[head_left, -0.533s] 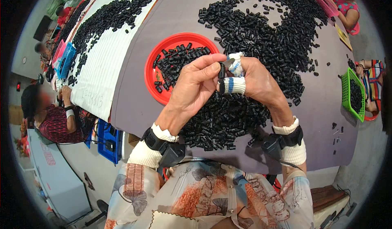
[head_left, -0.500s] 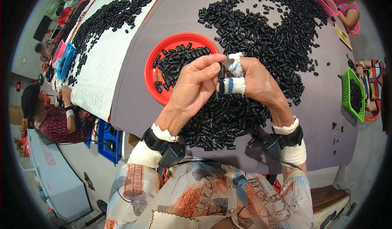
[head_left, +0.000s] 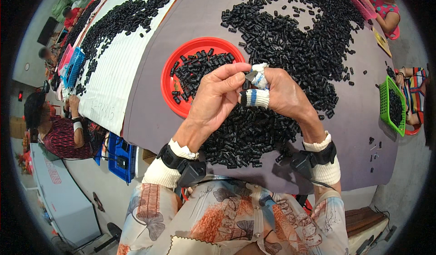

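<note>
My left hand (head_left: 217, 94) is closed, with thumb and forefinger pinching a small black plastic cylinder (head_left: 246, 85). Against it is my right hand (head_left: 289, 94), its fingers curled and wrapped in white-and-blue finger sleeves (head_left: 258, 98). A small grey pointed blade (head_left: 250, 75) shows between the hands at the top of the cylinder, seemingly held in the right fingers. Beneath the hands lies a heap of black cylinders (head_left: 247, 139) on the grey tabletop (head_left: 152, 96). Beyond my left hand, a round red tray (head_left: 169, 84) holds several more of them.
The heap spreads far across the table. At right stands a green basket (head_left: 385, 103) beside a co-worker in stripes. A pink basket (head_left: 358, 0) is at the far right. On the left, a white-covered table (head_left: 113, 82) carries more cylinders, a blue basket (head_left: 74, 69) and co-workers nearby.
The grey blade has come into sight at the cylinder's top. My right fingers have turned slightly and now cover more of the cylinder. My left hand has barely moved.
</note>
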Motion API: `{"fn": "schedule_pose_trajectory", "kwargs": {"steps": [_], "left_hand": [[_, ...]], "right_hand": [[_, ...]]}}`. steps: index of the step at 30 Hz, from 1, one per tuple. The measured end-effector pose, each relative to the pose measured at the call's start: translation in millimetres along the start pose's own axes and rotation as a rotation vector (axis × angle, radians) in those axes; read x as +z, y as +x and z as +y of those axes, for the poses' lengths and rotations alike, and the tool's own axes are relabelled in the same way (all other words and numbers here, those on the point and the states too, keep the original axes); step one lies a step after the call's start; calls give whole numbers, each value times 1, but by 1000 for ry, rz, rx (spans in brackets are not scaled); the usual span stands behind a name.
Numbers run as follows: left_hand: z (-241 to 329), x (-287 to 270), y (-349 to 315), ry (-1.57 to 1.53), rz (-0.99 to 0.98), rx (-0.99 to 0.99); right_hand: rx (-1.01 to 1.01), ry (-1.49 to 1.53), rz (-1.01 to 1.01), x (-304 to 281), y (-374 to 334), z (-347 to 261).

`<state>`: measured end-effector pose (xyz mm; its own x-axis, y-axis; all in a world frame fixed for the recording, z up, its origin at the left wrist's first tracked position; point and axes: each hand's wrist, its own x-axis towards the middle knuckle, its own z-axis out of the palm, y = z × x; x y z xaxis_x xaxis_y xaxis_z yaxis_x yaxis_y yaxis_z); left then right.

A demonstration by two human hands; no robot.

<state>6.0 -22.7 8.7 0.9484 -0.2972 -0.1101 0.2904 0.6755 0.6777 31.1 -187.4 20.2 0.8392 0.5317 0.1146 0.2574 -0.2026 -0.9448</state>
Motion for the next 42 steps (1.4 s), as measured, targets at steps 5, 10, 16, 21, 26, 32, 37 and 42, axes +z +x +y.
{"fn": "schedule_pose_trajectory", "kwargs": {"steps": [5, 10, 16, 21, 26, 32, 37, 42], "left_hand": [[0, 5, 1, 65, 49, 18], [3, 7, -1, 38, 45, 3], [1, 6, -2, -5, 37, 14], [2, 3, -3, 12, 41, 17], [2, 5, -5, 31, 51, 23], [2, 5, -4, 70, 59, 37], [2, 6, -4, 62, 43, 37], [2, 7, -5, 26, 47, 27]], "right_hand": [[-54, -18, 7, 0, 1, 5], [11, 73, 17, 0, 0, -1], [7, 68, -12, -1, 1, 0], [7, 44, -10, 1, 2, 1], [9, 26, -21, 2, 1, 2], [34, 1, -27, 2, 2, -2], [11, 72, -10, 1, 0, 0], [11, 78, -1, 1, 0, -2]]}}
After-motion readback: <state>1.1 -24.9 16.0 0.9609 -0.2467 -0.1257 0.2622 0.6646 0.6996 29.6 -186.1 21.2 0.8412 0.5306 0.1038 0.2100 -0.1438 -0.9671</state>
